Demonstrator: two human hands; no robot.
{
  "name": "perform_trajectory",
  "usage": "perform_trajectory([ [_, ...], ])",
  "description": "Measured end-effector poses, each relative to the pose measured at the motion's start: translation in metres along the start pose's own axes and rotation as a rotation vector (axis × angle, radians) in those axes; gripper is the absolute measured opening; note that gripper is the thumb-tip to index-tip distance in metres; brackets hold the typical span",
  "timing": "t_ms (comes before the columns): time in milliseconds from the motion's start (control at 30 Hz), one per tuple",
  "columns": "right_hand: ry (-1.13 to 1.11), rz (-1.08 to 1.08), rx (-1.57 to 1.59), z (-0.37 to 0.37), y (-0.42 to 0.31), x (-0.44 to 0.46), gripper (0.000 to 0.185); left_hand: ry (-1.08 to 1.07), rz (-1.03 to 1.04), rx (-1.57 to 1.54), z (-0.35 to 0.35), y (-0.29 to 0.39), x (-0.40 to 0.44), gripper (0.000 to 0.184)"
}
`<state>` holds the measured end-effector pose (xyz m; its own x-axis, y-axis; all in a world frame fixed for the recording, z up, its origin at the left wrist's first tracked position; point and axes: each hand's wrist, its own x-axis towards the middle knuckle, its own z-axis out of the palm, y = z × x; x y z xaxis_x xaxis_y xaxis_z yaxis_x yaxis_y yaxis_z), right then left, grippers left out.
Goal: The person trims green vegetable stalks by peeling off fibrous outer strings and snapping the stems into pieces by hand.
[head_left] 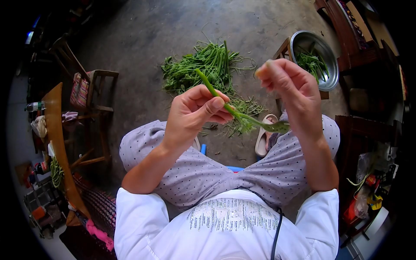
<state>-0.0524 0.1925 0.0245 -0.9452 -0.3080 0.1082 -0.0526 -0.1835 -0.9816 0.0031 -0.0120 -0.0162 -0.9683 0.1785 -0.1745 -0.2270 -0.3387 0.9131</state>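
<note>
My left hand (pixel 195 110) pinches a green vegetable stem (pixel 206 83) between thumb and fingers, over my lap. The stem's thick cut end points up and away; its leafy lower part trails right, below my right hand. My right hand (pixel 297 93) is raised to the right, apart from the stem, with thumb and fingertips pressed together. Whether a thin strand is between those fingertips is too small to tell. Ahead on the floor lies a pile of leafy green stems (pixel 197 69), with thin stringy trimmings (pixel 245 112) nearer my feet.
At the front right, a metal basin (pixel 334 65) holding some green pieces rests on a wooden stool (pixel 282 50). A wooden chair (pixel 103 73) stands at the left beside a wooden table edge (pixel 56 125). My slippered foot (pixel 262 141) is on the concrete floor (pixel 143 39).
</note>
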Motion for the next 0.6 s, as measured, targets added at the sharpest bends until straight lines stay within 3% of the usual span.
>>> perform_trajectory([
  [33,-0.118,0.052,-0.046,-0.013,0.002,0.002,0.016,-0.007,0.018,0.001,0.0,0.0,0.0,0.026],
  [200,-0.22,-0.043,-0.405,0.003,0.009,-0.009,0.017,-0.027,0.029,0.002,-0.002,0.001,-0.002,0.026],
  [333,-0.228,0.107,-0.257,0.013,0.018,-0.01,0.02,-0.03,0.033,0.006,-0.001,0.001,-0.002,0.028],
  [400,-0.301,0.385,0.083,0.015,0.017,-0.009,0.023,-0.029,0.031,0.012,0.001,0.002,-0.002,0.028],
  [600,-0.279,0.478,0.249,0.012,0.019,-0.005,0.021,-0.035,0.026,-0.004,-0.001,0.0,-0.003,0.03],
])
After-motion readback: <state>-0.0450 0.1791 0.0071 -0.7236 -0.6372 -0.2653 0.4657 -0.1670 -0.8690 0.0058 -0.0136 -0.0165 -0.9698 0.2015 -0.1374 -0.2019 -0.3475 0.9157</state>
